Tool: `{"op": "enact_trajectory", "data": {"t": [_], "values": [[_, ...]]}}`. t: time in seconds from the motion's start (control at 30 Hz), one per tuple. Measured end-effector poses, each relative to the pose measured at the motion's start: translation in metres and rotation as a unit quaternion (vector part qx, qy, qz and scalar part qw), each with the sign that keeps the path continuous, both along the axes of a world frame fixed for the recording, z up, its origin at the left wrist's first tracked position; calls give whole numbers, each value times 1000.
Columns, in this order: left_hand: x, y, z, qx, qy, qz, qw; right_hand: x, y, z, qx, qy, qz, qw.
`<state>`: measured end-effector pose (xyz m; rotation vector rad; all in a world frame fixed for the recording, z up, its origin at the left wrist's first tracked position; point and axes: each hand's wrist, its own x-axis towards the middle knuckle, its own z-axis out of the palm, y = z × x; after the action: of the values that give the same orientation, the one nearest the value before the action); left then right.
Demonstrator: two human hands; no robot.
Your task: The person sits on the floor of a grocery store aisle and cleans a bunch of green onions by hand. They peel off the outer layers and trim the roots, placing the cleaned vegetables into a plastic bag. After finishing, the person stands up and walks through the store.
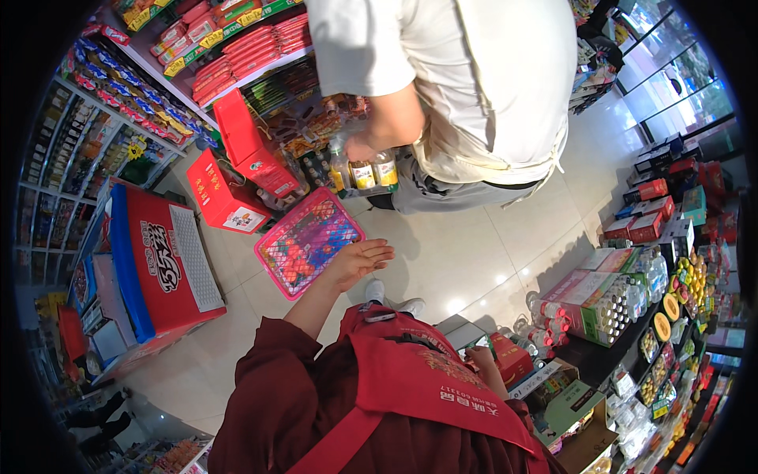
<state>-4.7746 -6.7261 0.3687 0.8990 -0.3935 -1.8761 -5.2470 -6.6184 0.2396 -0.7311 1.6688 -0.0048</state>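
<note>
My left hand (359,260) is held out over the tiled floor, fingers extended and holding nothing, beside a pink plastic basket (276,271) with colourful goods behind its mesh. Down by the red apron (408,367), my right hand (481,357) is partly hidden near a red box (510,358) and a grey-white carton; its grip is unclear. A person in a white shirt (503,89) bends ahead of me, a hand on a pack of bottles (373,173) with yellow labels.
Red gift boxes (224,192) stand by the shelf (260,59) of packaged sausages. A red and blue freezer chest (169,260) is at the left. Along the right runs a dark display table (592,355) with bottles, fruit and cartons; red-capped bottles (548,320) stand beside it.
</note>
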Motion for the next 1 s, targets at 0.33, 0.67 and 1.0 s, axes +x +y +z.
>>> {"op": "enact_trajectory", "data": {"t": [0.33, 0.67, 1.0], "values": [[-21, -8, 58, -75, 57, -84, 992, -7, 3, -19, -21, -29, -9, 999], [-17, 2, 41, -30, -18, -90, 995, 13, -21, 21, -13, 41, 100, 994], [8, -7, 20, -12, 43, -19, 999, 13, -36, -21, -54, 68, 165, 982]]}}
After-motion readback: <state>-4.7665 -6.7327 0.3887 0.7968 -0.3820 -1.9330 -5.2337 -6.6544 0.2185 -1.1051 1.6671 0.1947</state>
